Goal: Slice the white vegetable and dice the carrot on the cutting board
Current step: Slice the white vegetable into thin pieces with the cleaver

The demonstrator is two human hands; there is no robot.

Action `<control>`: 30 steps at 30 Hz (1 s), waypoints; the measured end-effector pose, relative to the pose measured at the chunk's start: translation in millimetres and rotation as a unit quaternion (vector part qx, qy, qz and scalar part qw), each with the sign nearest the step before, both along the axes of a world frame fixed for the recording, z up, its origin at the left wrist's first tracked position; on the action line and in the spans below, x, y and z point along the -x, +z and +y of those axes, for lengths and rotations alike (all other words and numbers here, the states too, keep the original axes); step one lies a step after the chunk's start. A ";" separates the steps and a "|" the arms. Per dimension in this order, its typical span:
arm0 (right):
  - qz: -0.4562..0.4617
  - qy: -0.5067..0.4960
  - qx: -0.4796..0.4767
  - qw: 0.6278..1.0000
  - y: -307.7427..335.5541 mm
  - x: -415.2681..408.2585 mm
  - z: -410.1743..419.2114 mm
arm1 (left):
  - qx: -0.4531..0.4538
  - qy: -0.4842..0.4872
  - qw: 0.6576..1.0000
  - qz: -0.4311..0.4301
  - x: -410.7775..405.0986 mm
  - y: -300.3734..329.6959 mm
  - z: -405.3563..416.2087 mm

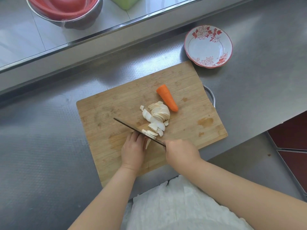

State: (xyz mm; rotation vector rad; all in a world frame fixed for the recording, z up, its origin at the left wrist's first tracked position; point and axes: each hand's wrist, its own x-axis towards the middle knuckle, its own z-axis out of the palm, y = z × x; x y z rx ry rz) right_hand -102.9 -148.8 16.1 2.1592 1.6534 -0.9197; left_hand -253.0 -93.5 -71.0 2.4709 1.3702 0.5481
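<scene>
Bamboo cutting board (103, 110) lies on a stainless counter (41, 138). The right hand (181, 153) is wrapped round the handle of the knife (132, 128), whose blade stands edge-down across the board's near middle. The left hand (132, 150) has fingers curled on the last stub of the white vegetable (147, 143), just behind the blade. The cut white slices (157, 117) lie fanned beyond the blade; they look thin, damp and light, likely to cling to the steel.

The carrot piece (167, 97) lies whole, just beyond the slices. Judged firm, round, prone to roll; best pinned by its thick end with curled fingertips. A floral bowl (208, 46) stands off the board's far right corner.
</scene>
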 end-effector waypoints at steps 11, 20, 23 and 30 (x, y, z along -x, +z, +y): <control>0.054 -0.114 0.048 0.991 -14.5 1.1 26.6 | -0.012 -0.004 1.000 0.006 1.5 -9.6 -1.4; 0.017 -0.020 -0.032 0.999 -7.5 -1.1 -0.7 | -0.001 0.007 1.000 -0.024 1.4 -8.5 -4.0; 0.003 -0.012 -0.023 1.000 -5.4 2.2 0.5 | -0.010 0.006 1.000 -0.028 2.4 -9.6 -4.6; 0.001 -0.027 0.030 0.999 -7.7 13.2 20.0 | -0.024 0.016 0.999 -0.034 0.2 -10.5 -4.1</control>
